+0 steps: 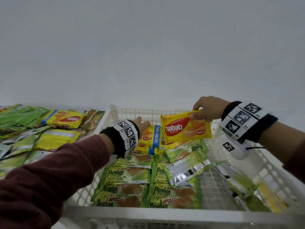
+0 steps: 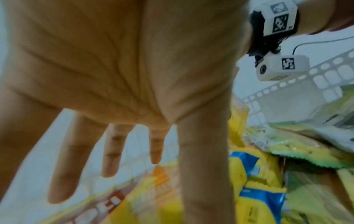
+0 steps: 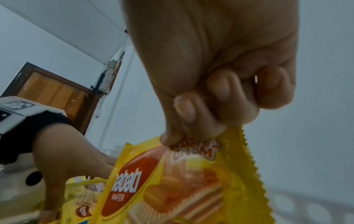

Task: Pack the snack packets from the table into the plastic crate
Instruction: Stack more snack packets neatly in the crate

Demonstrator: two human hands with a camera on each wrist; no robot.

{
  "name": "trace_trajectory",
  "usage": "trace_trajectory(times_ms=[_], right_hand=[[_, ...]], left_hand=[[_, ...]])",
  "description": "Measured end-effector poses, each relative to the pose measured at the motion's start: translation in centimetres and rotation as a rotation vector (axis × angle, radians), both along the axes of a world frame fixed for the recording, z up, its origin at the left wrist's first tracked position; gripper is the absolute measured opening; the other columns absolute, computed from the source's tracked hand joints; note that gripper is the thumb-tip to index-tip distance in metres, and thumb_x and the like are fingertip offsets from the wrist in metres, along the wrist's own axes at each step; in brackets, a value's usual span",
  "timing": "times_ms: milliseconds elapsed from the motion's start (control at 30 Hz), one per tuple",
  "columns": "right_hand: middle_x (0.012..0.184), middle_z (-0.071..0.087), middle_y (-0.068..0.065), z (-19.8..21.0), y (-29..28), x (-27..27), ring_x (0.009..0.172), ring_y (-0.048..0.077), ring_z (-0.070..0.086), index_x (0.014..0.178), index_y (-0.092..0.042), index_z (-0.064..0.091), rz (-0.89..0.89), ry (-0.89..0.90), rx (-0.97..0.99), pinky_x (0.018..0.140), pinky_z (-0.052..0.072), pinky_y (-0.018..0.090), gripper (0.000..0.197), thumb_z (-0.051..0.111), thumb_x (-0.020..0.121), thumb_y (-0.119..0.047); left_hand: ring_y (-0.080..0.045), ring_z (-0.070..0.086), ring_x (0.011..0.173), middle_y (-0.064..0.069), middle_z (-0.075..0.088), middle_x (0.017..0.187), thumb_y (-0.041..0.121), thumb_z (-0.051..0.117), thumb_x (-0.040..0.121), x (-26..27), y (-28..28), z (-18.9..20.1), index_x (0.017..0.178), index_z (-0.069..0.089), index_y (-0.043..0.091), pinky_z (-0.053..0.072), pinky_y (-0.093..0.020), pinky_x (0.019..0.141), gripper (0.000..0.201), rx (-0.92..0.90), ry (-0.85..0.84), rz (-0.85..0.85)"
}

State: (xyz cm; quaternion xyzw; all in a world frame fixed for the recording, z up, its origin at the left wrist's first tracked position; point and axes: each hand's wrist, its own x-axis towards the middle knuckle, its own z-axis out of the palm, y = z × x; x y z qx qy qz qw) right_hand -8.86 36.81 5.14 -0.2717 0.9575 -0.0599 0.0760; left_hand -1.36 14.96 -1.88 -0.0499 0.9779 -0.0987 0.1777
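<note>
My right hand (image 1: 202, 112) pinches the top right corner of a yellow Nabati wafer packet (image 1: 184, 128) and holds it above the far end of the white plastic crate (image 1: 165, 215). In the right wrist view the thumb and curled fingers (image 3: 191, 115) grip the packet's (image 3: 172, 181) serrated edge. My left hand (image 1: 143, 125) reaches into the crate with straight, spread fingers (image 2: 113, 150) over another yellow Nabati packet (image 1: 151, 136) lying at the crate's far left. Green Pandan layer cake packets (image 1: 127, 176) lie in rows across the crate floor.
Several green and yellow snack packets (image 1: 41, 129) lie spread on the table left of the crate, one Nabati packet (image 1: 64, 119) among them. The crate's right part holds loose silver-backed packets (image 1: 189, 169). A plain wall rises behind the table.
</note>
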Motion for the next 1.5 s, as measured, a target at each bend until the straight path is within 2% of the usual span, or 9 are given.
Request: trace_trajectory(times_ms=[200, 300, 433, 700, 900, 1000, 1200, 1367, 1500], right_hand=[[0.099, 0.059, 0.005, 0.6, -0.1, -0.2, 0.094, 0.023, 0.057, 0.116, -0.01, 0.056, -0.069, 0.159, 0.108, 0.075, 0.041, 0.029, 0.043, 0.044, 0.093, -0.045], [0.089, 0.055, 0.006, 1.3, -0.1, -0.7, 0.084, 0.023, 0.053, 0.111, -0.005, 0.056, -0.087, 0.172, 0.105, 0.072, 0.038, 0.028, 0.046, 0.041, 0.095, -0.045], [0.082, 0.056, 0.007, 1.2, -0.2, -0.9, 0.079, 0.024, 0.053, 0.105, 0.0, 0.059, -0.075, 0.149, 0.092, 0.071, 0.039, 0.029, 0.049, 0.04, 0.095, -0.044], [0.06, 0.051, 0.0, -0.4, -0.8, -1.1, 0.066, 0.019, 0.052, 0.099, 0.001, 0.06, -0.021, 0.034, 0.136, 0.065, 0.038, 0.027, 0.048, 0.038, 0.097, -0.041], [0.053, 0.049, -0.001, -1.7, -0.8, -1.4, 0.046, 0.009, 0.041, 0.073, -0.003, 0.054, 0.021, -0.108, 0.235, 0.048, 0.032, 0.017, 0.043, 0.04, 0.098, -0.035], [0.045, 0.049, -0.003, -3.2, -1.4, -1.2, 0.047, 0.011, 0.041, 0.057, -0.007, 0.047, 0.01, -0.106, 0.279, 0.054, 0.039, 0.021, 0.05, 0.04, 0.098, -0.035], [0.094, 0.06, 0.006, -5.2, -2.3, -0.4, 0.09, 0.023, 0.054, 0.128, -0.01, 0.045, 0.053, 0.01, 0.186, 0.07, 0.039, 0.027, 0.052, 0.059, 0.087, -0.038], [0.14, 0.029, 0.004, -6.6, -2.5, 0.4, 0.126, 0.026, 0.035, 0.138, -0.037, 0.027, 0.242, -0.032, 0.385, 0.096, 0.041, 0.043, 0.087, 0.077, 0.067, -0.044], [0.133, 0.036, 0.007, -7.9, -2.5, 0.4, 0.121, 0.027, 0.041, 0.137, -0.039, 0.026, 0.231, -0.137, 0.287, 0.096, 0.043, 0.044, 0.09, 0.08, 0.065, -0.039]], left_hand=[[-0.026, 0.047, 0.113, -0.008, 0.04, 0.126, 0.042, 0.063, 0.083, 1.6, 3.9, 1.7, 0.128, 0.044, 0.009, 0.044, -0.034, 0.081, 0.059, -0.012, 0.087, -0.167], [-0.018, 0.049, 0.093, -0.005, 0.054, 0.108, 0.049, 0.052, 0.089, 1.9, 7.0, 1.2, 0.122, 0.054, 0.004, 0.045, -0.031, 0.08, 0.056, 0.131, -0.009, -0.269], [-0.023, 0.043, 0.125, -0.009, 0.037, 0.142, 0.044, 0.055, 0.089, 2.4, 9.8, -0.5, 0.142, 0.028, 0.011, 0.039, -0.037, 0.1, 0.068, 0.162, -0.172, -0.347], [-0.028, 0.03, 0.134, -0.012, 0.027, 0.147, 0.02, 0.064, 0.085, 2.8, 13.0, -1.5, 0.147, 0.019, 0.01, 0.031, -0.038, 0.107, 0.077, 0.334, -0.121, -0.595], [-0.016, 0.054, 0.085, -0.007, 0.062, 0.094, 0.02, 0.056, 0.09, 1.8, 9.2, 2.3, 0.103, 0.066, 0.001, 0.043, -0.029, 0.077, 0.025, 0.509, -0.031, -0.466], [-0.019, 0.056, 0.088, -0.008, 0.063, 0.101, 0.021, 0.059, 0.089, 0.5, 5.5, 3.7, 0.106, 0.065, 0.003, 0.043, -0.026, 0.073, 0.026, 0.365, 0.03, -0.265], [-0.027, 0.038, 0.129, -0.008, 0.032, 0.144, 0.026, 0.075, 0.076, -0.9, 0.9, 1.4, 0.144, 0.025, 0.017, 0.037, -0.037, 0.104, 0.085, 0.135, -0.063, -0.023], [-0.031, 0.034, 0.131, -0.008, 0.026, 0.143, 0.032, 0.08, 0.068, -1.2, 0.2, -0.3, 0.147, 0.012, 0.026, 0.038, -0.046, 0.103, 0.105, 0.037, -0.048, -0.058], [-0.033, 0.04, 0.127, -0.009, 0.029, 0.14, 0.028, 0.082, 0.066, -1.1, 0.0, -0.6, 0.145, 0.016, 0.027, 0.042, -0.048, 0.099, 0.103, -0.034, -0.04, -0.055]])
